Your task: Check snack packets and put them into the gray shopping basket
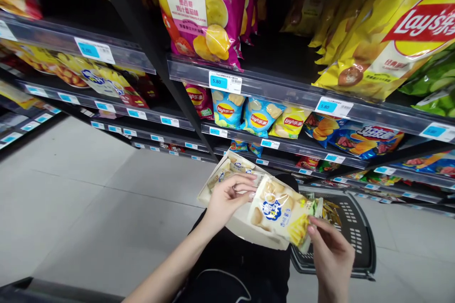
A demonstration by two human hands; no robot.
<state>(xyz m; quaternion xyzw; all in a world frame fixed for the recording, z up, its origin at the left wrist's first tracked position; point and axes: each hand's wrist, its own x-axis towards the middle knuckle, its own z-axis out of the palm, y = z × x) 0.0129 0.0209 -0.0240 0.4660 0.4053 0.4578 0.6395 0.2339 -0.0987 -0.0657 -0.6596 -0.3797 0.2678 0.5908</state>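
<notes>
Snack bag point(275, 210), cream, one: is hanging over the near right part of the carton point(240, 222), between two hands. Left hand point(227, 199), over the carton: is pinching the bag's left edge between thumb and fingers. Right hand point(330, 246), just right of the carton: is gripping the bag's right end between thumb and fingertips.

Carton, open, pale, one: is holding at least two similar packs point(241, 164) at its far end. Shopping basket point(369, 246), dark, one: is standing right of the carton. Blue chip bags point(227, 110), two, and purple bag point(213, 23), one in front: are sitting on shelving point(277, 89) beyond the carton. Dark clothing point(234, 265): is showing beneath the carton. Grey tiled floor point(88, 199): is stretching left of it.
</notes>
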